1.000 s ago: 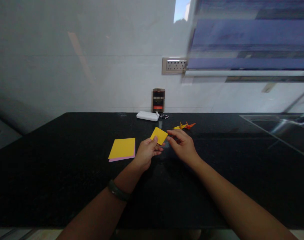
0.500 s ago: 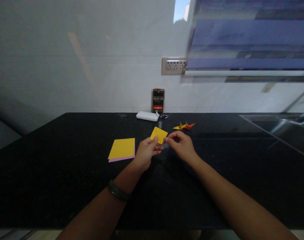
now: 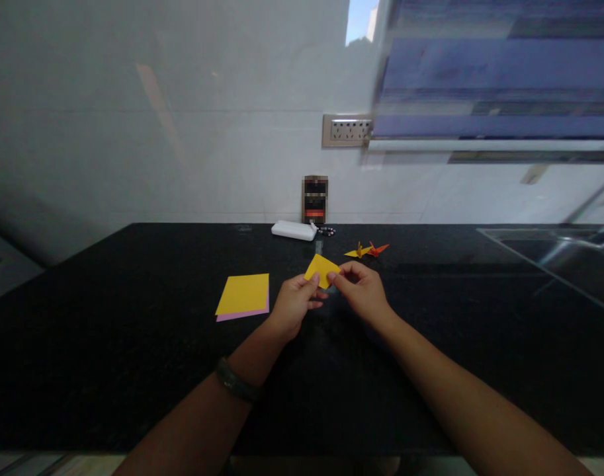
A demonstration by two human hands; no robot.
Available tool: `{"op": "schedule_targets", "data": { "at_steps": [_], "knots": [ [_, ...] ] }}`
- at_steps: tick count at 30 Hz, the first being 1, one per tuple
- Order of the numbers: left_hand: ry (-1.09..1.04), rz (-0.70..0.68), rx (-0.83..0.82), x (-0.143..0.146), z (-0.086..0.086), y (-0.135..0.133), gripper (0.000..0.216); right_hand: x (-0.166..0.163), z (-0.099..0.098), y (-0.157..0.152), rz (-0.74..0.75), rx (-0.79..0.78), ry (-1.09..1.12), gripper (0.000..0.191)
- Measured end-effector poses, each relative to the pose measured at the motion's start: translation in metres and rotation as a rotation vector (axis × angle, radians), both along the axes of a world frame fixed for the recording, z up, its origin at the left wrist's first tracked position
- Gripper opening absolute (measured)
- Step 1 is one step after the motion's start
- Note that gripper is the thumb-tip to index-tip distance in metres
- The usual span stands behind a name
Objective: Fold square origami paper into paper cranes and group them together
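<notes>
Above a black countertop I hold a small yellow paper square between both hands. My left hand pinches its lower left corner with thumb and fingers closed. My right hand pinches its right corner, fingers curled. A dark band sits on my left wrist. The lower part of the sheet is hidden behind my fingers.
A small stack of paper, yellow on top and pink beneath, lies left of my hands. Two folded paper cranes, yellow and orange, stand behind. A white flat device and a dark box sit by the wall. A sink lies at right.
My right hand has moved left and closed on the yellow sheet's right corner. The sheet has shifted slightly right and my two hands are now closer together.
</notes>
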State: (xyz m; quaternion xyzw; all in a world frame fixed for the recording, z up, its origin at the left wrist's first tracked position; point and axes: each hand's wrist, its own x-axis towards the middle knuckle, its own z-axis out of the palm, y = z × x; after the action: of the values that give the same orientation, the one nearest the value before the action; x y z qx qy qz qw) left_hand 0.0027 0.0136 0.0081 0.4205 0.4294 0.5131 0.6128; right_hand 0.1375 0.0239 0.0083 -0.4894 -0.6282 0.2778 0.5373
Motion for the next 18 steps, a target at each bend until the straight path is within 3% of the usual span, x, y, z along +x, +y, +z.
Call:
{"op": "schedule_targets", "data": {
  "at_steps": [5,12,18],
  "knots": [
    [0.061,-0.056,0.053,-0.0006,-0.0012,-0.001,0.028,0.0024,0.0008,0.0008,0.006,0.107,-0.003,0.01],
    [-0.02,0.079,0.088,-0.007,-0.0013,0.0046,0.029,0.0025,0.0013,-0.0017,0.058,-0.005,-0.033,0.009],
    [-0.049,0.03,0.083,-0.0063,-0.0019,0.0057,0.021,0.0029,-0.0001,-0.0028,0.056,0.017,-0.075,0.015]
  ]
}}
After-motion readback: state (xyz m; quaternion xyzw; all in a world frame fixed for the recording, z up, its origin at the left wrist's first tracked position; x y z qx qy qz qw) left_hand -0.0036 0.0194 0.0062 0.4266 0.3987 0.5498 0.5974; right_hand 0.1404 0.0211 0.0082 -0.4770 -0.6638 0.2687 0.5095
